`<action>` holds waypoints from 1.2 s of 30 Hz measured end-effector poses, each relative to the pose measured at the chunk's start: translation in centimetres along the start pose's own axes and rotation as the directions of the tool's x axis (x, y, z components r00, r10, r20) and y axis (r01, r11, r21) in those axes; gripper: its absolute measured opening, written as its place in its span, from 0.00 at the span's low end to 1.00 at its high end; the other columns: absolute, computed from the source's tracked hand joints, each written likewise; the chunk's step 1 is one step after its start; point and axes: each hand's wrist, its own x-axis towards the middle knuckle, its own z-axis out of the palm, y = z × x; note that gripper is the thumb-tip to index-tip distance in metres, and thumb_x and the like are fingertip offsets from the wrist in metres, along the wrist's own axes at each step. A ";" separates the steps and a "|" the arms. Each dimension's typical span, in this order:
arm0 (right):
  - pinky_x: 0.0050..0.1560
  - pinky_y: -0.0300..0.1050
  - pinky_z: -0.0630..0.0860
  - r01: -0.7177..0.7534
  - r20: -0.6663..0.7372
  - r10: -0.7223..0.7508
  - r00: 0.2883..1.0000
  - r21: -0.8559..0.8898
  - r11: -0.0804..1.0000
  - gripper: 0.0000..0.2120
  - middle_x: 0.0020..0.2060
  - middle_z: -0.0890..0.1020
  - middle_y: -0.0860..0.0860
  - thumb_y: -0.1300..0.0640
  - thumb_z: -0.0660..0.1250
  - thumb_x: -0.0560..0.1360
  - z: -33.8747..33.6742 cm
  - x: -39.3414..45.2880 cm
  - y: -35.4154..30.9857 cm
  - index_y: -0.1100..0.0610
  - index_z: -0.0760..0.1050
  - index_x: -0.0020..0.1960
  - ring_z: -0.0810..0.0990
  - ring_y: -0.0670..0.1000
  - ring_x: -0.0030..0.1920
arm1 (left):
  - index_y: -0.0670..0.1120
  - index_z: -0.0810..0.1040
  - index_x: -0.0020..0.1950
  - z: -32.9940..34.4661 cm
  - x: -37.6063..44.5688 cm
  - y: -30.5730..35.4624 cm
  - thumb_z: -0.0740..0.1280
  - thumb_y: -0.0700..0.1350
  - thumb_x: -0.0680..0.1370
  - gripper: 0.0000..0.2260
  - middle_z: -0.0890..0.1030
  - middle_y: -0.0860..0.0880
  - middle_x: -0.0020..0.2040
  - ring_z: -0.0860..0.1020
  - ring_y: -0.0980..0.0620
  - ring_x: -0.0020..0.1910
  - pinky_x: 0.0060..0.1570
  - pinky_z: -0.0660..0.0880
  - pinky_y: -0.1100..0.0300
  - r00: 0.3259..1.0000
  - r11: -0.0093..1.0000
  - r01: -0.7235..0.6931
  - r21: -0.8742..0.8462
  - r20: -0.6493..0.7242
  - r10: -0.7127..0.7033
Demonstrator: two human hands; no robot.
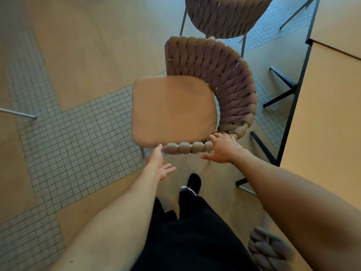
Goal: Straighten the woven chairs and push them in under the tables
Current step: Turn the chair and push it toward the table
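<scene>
1. Woven chair (195, 94): centre, on the floor (68, 55), tabletop (328, 114) at 3 o'clock.
2. Right hand (222, 148): fingers spread, resting on chair's woven rim.
3. Left hand (159, 163): fingers loosely spread, thumb tip touching rim.

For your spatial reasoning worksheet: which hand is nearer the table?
Right. The right hand rests on the chair's woven arm, on the table side; the left hand is farther away.
</scene>
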 end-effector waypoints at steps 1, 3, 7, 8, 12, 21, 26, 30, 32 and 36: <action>0.70 0.63 0.66 0.010 0.011 -0.010 1.000 -0.016 1.000 0.37 0.71 0.71 0.53 0.30 0.67 0.73 -0.3 1.0 0.9 0.52 0.67 0.73 0.69 0.61 0.71 | 0.49 0.57 0.80 0.8 0.4 0.1 0.65 0.55 0.82 0.30 0.61 0.38 0.78 0.69 0.31 0.70 0.59 0.75 0.33 1.000 1.000 0.012 -0.022 -0.008 -0.012; 0.70 0.63 0.65 0.022 0.048 -0.020 0.999 -0.045 0.999 0.38 0.71 0.71 0.52 0.29 0.66 0.73 -1.1 2.9 3.0 0.52 0.66 0.73 0.68 0.60 0.71 | 0.51 0.56 0.81 2.5 1.5 0.3 0.65 0.56 0.81 0.31 0.58 0.40 0.80 0.68 0.31 0.71 0.60 0.73 0.32 0.998 0.997 0.044 -0.070 -0.030 -0.046; 0.71 0.63 0.64 0.052 0.132 -0.030 0.991 -0.171 0.984 0.36 0.73 0.70 0.51 0.33 0.66 0.74 -2.5 6.1 7.7 0.50 0.64 0.75 0.66 0.59 0.73 | 0.51 0.58 0.80 5.8 3.6 0.1 0.67 0.55 0.81 0.31 0.58 0.40 0.80 0.66 0.29 0.72 0.63 0.70 0.29 0.994 0.986 0.063 -0.155 -0.081 -0.076; 0.71 0.62 0.64 0.060 0.146 -0.030 0.989 -0.207 0.976 0.36 0.73 0.70 0.51 0.33 0.67 0.74 -2.9 6.8 8.8 0.50 0.64 0.75 0.66 0.59 0.73 | 0.51 0.58 0.80 6.5 4.1 0.0 0.67 0.54 0.80 0.31 0.59 0.40 0.80 0.66 0.28 0.72 0.63 0.70 0.28 0.993 0.983 0.062 -0.170 -0.085 -0.078; 0.74 0.64 0.60 0.090 0.231 -0.005 0.973 -0.360 0.928 0.43 0.74 0.68 0.50 0.28 0.67 0.72 -3.8 9.3 12.5 0.50 0.61 0.78 0.63 0.58 0.76 | 0.50 0.65 0.75 8.2 6.9 -0.5 0.68 0.54 0.79 0.27 0.65 0.41 0.76 0.69 0.29 0.69 0.52 0.71 0.23 0.986 0.987 0.030 -0.157 -0.155 -0.055; 0.75 0.68 0.50 0.299 0.384 -0.058 0.922 -0.606 0.738 0.49 0.76 0.69 0.49 0.20 0.60 0.68 -3.8 12.5 15.7 0.46 0.59 0.81 0.63 0.57 0.77 | 0.45 0.67 0.73 9.6 8.1 -0.2 0.62 0.39 0.82 0.18 0.68 0.39 0.71 0.73 0.32 0.65 0.41 0.77 0.27 0.935 0.990 0.044 -0.135 -0.344 -0.088; 0.72 0.56 0.62 0.362 0.403 -0.126 0.906 -0.587 0.724 0.43 0.72 0.74 0.49 0.21 0.53 0.72 -3.0 11.6 16.2 0.48 0.65 0.76 0.68 0.57 0.70 | 0.43 0.64 0.74 10.2 7.8 -0.3 0.61 0.37 0.82 0.20 0.65 0.41 0.71 0.70 0.33 0.69 0.52 0.75 0.26 0.911 0.992 0.026 -0.124 -0.405 -0.074; 0.66 0.53 0.67 0.342 0.376 -0.137 0.916 -0.559 0.755 0.40 0.66 0.78 0.50 0.21 0.53 0.73 -2.5 11.3 15.1 0.49 0.69 0.71 0.71 0.58 0.65 | 0.47 0.63 0.71 8.9 8.1 0.8 0.64 0.39 0.81 0.20 0.70 0.37 0.69 0.73 0.33 0.65 0.49 0.77 0.28 0.902 0.991 0.019 -0.132 -0.425 -0.074; 0.65 0.54 0.67 0.322 0.362 -0.132 0.923 -0.538 0.779 0.39 0.65 0.79 0.51 0.21 0.53 0.73 -1.8 11.0 13.4 0.49 0.70 0.70 0.71 0.58 0.64 | 0.48 0.64 0.69 7.7 8.8 2.2 0.66 0.38 0.79 0.20 0.72 0.36 0.66 0.75 0.34 0.63 0.47 0.78 0.28 0.895 0.995 -0.001 -0.102 -0.444 -0.044; 0.63 0.54 0.65 0.225 0.334 -0.081 0.939 -0.419 0.879 0.37 0.63 0.79 0.53 0.21 0.55 0.72 -0.6 10.4 8.8 0.49 0.71 0.67 0.71 0.58 0.62 | 0.46 0.67 0.70 4.8 10.7 6.7 0.67 0.39 0.78 0.21 0.75 0.36 0.64 0.77 0.34 0.61 0.44 0.79 0.30 0.879 0.998 -0.062 0.032 -0.471 0.070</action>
